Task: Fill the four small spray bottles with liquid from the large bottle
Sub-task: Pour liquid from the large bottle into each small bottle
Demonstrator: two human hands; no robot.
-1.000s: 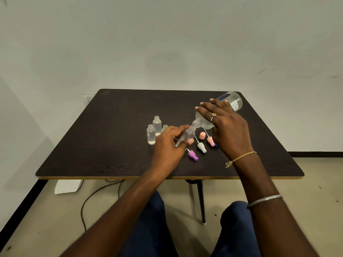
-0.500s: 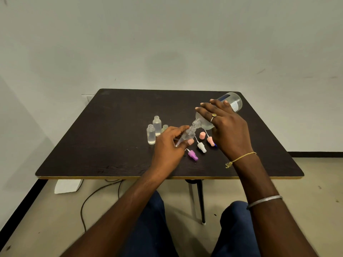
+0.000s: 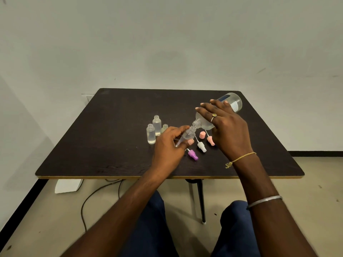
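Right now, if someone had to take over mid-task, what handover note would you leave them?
Left hand: holds one small bottle, tilted, mouth up to the big bottle's neck.
Right hand: holds the big bottle tipped down, mouth to mouth with the small one; a pour is under way.
On the table: three small bottles stand uncapped at left, two visibly holding clear liquid; the third is half hidden. Spray tops lie loose: purple, white, pink, plus a pink cap.
Left: finish this fill, check the hidden bottle.
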